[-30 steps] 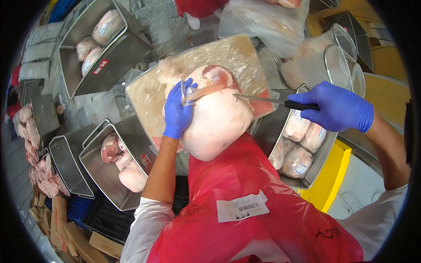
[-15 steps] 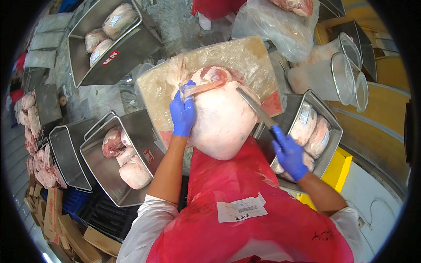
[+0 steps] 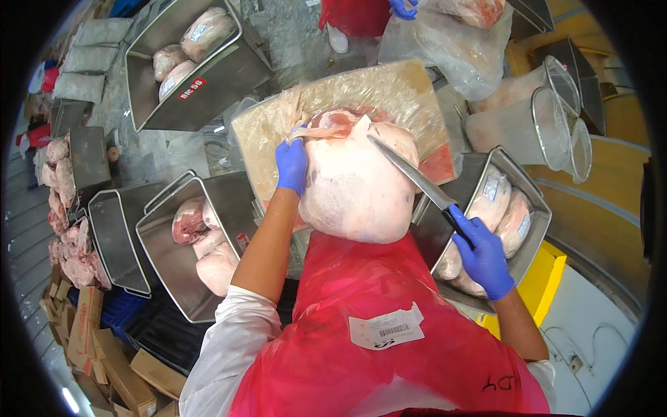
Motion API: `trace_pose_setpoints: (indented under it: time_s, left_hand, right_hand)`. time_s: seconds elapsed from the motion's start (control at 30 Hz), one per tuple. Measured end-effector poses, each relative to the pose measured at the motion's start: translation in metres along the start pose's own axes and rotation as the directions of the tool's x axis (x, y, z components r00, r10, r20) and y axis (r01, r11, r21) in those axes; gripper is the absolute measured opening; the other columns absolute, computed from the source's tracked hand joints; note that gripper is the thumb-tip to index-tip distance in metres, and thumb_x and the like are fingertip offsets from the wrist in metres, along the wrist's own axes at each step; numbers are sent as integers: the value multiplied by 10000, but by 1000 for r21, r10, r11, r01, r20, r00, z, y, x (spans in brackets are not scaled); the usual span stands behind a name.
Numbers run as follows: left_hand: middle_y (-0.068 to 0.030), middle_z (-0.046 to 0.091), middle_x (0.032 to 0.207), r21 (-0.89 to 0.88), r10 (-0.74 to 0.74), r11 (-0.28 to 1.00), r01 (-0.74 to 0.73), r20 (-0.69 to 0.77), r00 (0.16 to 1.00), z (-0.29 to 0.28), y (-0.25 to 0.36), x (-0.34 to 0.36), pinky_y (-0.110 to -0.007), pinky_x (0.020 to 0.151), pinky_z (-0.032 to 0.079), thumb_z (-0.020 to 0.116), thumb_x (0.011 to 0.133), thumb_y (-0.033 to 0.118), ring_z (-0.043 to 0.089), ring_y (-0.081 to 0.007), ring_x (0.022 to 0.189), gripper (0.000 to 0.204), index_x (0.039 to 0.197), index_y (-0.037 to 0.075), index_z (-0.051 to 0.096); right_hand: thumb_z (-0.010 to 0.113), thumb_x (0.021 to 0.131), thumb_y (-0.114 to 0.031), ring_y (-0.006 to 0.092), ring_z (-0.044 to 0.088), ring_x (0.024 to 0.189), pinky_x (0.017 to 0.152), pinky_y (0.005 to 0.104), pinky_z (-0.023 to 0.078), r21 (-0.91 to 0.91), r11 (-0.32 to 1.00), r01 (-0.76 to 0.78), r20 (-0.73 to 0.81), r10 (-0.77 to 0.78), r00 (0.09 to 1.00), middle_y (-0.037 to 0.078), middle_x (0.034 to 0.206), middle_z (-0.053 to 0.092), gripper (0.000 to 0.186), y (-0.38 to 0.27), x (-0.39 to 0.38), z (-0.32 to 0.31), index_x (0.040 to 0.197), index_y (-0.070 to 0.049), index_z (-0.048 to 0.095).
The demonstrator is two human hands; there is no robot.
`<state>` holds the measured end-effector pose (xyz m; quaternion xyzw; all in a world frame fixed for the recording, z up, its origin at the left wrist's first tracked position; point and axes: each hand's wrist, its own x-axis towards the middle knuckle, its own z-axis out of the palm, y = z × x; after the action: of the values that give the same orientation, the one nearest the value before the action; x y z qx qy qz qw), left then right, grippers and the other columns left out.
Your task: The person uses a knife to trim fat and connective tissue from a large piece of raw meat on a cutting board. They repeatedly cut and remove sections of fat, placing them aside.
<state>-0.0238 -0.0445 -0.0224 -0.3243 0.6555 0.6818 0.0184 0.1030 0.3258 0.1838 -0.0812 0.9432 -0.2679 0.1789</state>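
A large pale cut of meat [image 3: 358,184], rounded and covered with fat, lies in front of me on a film-covered board [image 3: 264,125]. Red flesh shows along its far edge. My left hand [image 3: 291,167], in a blue glove, is closed on a strip of fat [image 3: 326,132] at the meat's far left. A small pointed flap sticks up near the strip's right end. In my right hand [image 3: 484,258], also gloved in blue, is a long knife [image 3: 413,172] with a dark handle. Its blade slants over the meat's right side, tip near the flap.
Metal tubs with meat pieces stand at the far left [image 3: 198,90], near left [image 3: 229,187] and right [image 3: 517,163]. Mesh baskets [image 3: 517,128] are at the far right. Cardboard [image 3: 114,368] lies lower left. A co-worker's gloved hand [image 3: 403,8] shows beyond the board.
The view has shifted slightly. My left hand has drawn the strip leftward across the meat, and a pointed flap now stands up. The knife has moved a little, its tip still over the meat.
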Motion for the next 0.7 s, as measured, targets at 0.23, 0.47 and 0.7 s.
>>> trace_pose_setpoints:
  time_s: [0.23, 0.47, 0.7]
  left_hand:
    - [-131, 733, 1190, -15, 101, 995, -100, 78, 992, -4, -28, 11, -334, 941, 507, 543, 995, 142, 665, -200, 1070, 370, 1267, -67, 681]
    - [-206, 740, 1163, -28, 154, 988, -152, 82, 985, -2, -41, 17, -374, 954, 515, 546, 920, 107, 695, -303, 1079, 390, 1245, -59, 684]
    - [-243, 735, 1093, 73, 301, 951, -299, -13, 954, 6, -61, 17, -399, 912, 523, 567, 904, 114, 698, -362, 1029, 354, 1188, -55, 695]
  right_hand:
    - [719, 925, -192, 393, 657, 765, 693, 466, 527, -322, 921, 220, 206, -159, 966, 188, 856, 673, 444, -64, 67, -104, 1365, -208, 665]
    - [698, 917, -137, 327, 706, 802, 774, 402, 558, -456, 848, 272, 564, 39, 825, 244, 989, 715, 370, -182, 179, -163, 1286, -115, 713]
    - [694, 949, -181, 202, 675, 765, 775, 357, 551, -474, 864, 170, 633, 200, 748, 217, 944, 739, 431, -175, 198, -115, 1369, -96, 655]
